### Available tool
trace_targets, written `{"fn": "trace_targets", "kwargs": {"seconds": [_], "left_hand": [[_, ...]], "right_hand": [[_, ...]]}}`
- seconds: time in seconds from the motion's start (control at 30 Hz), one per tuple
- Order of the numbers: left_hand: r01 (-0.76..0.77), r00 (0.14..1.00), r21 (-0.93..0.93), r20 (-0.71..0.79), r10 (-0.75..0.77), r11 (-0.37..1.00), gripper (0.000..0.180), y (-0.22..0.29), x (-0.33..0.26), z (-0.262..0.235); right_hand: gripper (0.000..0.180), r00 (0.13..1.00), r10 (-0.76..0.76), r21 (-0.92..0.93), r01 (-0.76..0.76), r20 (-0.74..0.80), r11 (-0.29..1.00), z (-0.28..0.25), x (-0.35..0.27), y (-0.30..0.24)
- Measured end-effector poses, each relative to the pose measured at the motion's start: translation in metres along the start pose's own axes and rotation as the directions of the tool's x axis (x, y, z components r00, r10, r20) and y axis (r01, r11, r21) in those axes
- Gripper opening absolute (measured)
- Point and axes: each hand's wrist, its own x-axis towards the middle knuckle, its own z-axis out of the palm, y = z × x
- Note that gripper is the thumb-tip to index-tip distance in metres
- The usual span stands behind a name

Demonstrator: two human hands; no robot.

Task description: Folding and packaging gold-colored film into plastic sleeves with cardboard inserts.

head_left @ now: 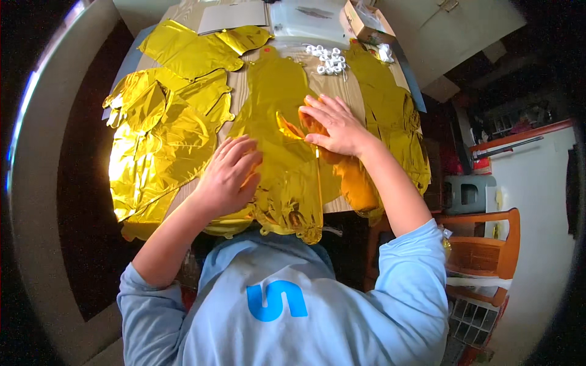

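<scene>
A flat gold foil balloon (271,97) lies in the middle of the wooden table, its near end hanging at the front edge. My right hand (336,128) rests on its right side, fingers stretched out, where a folded flap of the foil stands up beside the fingertips. Over the balloon's left side is my left hand (229,174), slightly blurred, its fingers loosely bent and apart, with no thing visible in it. Whether it touches the foil is hard to see. More gold foil balloons (162,146) lie overlapping on the left, and others (387,91) along the right.
Several small white ribbon rolls (329,60) sit beyond my right hand. At the far edge are a grey flat board (232,17), a clear plastic sheet or bag (308,19) and an open cardboard box (368,24). A wooden chair (482,250) and a grey stool (469,192) stand at right.
</scene>
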Motion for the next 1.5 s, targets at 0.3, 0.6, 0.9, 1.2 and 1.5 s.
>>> {"fn": "trace_targets", "kwargs": {"seconds": [0.3,0.6,0.9,1.2,1.5], "left_hand": [[0.009,0.997,0.053,0.082,-0.014,0.999,0.045,-0.022,-0.037,-0.014],[0.022,0.995,0.035,0.096,-0.025,0.999,0.041,-0.027,-0.026,-0.024],[-0.024,1.000,-0.043,0.017,0.024,0.999,0.053,-0.015,0.038,0.003],[-0.135,0.978,0.074,0.172,0.121,0.988,0.092,-0.016,0.061,0.049],[-0.116,0.969,0.123,0.231,0.086,0.986,0.094,-0.013,0.053,0.052]], "right_hand": [[0.071,0.997,0.078,0.031,-0.078,0.008,0.996,-0.002,-0.011,0.004],[0.070,0.996,0.085,0.054,-0.086,0.017,0.995,-0.002,-0.014,0.000],[0.070,0.995,0.099,0.051,-0.100,0.022,0.994,-0.004,-0.022,-0.007],[0.070,0.997,0.059,0.055,-0.056,-0.047,0.997,0.006,-0.027,0.000],[0.032,0.852,0.361,0.327,-0.241,-0.380,0.914,-0.020,-0.097,-0.043]]}}
